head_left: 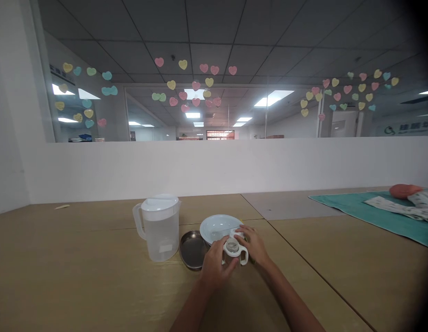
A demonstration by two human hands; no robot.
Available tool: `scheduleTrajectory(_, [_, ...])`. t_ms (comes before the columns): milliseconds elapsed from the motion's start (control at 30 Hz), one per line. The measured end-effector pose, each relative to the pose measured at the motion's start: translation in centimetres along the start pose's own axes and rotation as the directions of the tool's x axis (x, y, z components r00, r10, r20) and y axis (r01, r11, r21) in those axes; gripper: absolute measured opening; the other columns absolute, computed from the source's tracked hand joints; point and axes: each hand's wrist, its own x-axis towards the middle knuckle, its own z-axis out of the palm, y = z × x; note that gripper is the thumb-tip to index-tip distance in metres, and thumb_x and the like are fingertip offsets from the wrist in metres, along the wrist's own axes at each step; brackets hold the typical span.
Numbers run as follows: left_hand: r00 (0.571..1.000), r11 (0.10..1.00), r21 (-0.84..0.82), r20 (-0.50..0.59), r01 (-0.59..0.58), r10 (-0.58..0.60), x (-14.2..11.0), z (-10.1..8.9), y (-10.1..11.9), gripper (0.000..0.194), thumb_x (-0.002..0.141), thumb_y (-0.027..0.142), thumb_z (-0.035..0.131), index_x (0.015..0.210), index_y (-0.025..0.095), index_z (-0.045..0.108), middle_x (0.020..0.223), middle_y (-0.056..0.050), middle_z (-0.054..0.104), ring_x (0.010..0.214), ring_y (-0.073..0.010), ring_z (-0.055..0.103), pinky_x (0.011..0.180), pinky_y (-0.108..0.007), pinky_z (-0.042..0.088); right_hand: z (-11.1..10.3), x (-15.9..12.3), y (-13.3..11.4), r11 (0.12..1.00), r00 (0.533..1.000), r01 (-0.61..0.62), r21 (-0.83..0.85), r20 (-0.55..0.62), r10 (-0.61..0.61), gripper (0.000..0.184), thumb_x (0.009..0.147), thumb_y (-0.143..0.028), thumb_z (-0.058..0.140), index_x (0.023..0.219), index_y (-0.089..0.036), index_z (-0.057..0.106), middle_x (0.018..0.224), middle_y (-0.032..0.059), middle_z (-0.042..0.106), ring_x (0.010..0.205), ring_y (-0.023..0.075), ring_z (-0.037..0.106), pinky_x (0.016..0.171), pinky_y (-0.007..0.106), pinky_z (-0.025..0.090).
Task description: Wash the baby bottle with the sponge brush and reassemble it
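A clear lidded pitcher (160, 228) stands near a teal mat (383, 212) on the wooden table (79, 276).

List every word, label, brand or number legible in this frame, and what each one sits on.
Nothing here can be read with confidence.
Green logo and characters on the glass wall at right: blurred, unreadable.
Dark sign with pale characters at upper left: too small to read.
Pale label patch on the clear pitcher: no text can be made out.
White handled cup between the left hand and right hand: no marking shows.

One pitcher (161, 227), two bowls (219, 227), one cup (234, 251)
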Motion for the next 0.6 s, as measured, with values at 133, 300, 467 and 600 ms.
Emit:
scheduleTrajectory(133, [1.0, 1.0, 0.0, -0.01, -0.008, 0.008, 0.1, 0.1, -0.1, 0.055, 0.082, 0.04, 0.055, 0.13, 0.018, 0.041, 0.121, -0.012, 0.057, 0.11, -0.0239, 0.055, 0.095, -0.04, 0.046, 0.3, -0.2, 0.5, 0.996, 0.999, 0.019, -0.084, 0.048, -0.015, 0.042, 0.091, -0.048, 0.035, 0.103, -0.029, 0.07, 0.119, 0.0101, 0.056, 0.113, 0.0268, 0.047, 0.098, 0.047, 0.034])
scheduleTrajectory(300, [1.0, 1.0, 0.014, 0.005, -0.015, 0.015, 0.1, 0.0, 0.0, 0.055, 0.083, 0.039, 0.055, 0.131, 0.018, 0.039, 0.124, -0.012, 0.056, 0.113, -0.0234, 0.054, 0.097, -0.04, 0.045, 0.7, -0.2, 1.1, 0.997, 0.999, 0.034, -0.072, 0.027, -0.032, 0.043, 0.092, -0.048, 0.032, 0.106, -0.032, 0.069, 0.119, 0.0084, 0.055, 0.117, 0.0258, 0.044, 0.1, 0.048, 0.031])
scheduleTrajectory(467, [1.0, 0.999, 0.035, -0.007, -0.018, 0.019, 0.0, 0.0, 0.1, 0.055, 0.083, 0.039, 0.054, 0.132, 0.019, 0.038, 0.124, -0.012, 0.056, 0.113, -0.0232, 0.054, 0.096, -0.039, 0.045, 0.4, 0.0, 0.9, 1.0, 0.997, 0.004, 0.017, -0.082, -0.002, 0.048, 0.091, -0.052, 0.032, 0.096, -0.025, 0.072, 0.111, 0.01, 0.06, 0.109, 0.025, 0.051, 0.096, 0.043, 0.037])
scheduleTrajectory(600, [0.998, 0.995, 0.089, -0.027, -0.051, 0.054, 0.1, -0.1, 0.2, 0.057, 0.083, 0.042, 0.053, 0.132, 0.017, 0.037, 0.124, -0.013, 0.055, 0.114, -0.0238, 0.053, 0.096, -0.039, 0.045, -0.2, 0.0, 0.2, 0.995, 0.986, -0.003, 0.103, -0.165, 0.021, 0.048, 0.091, -0.05, 0.033, 0.086, -0.021, 0.07, 0.095, 0.0086, 0.066, 0.094, 0.0229, 0.058, 0.088, 0.038, 0.041])
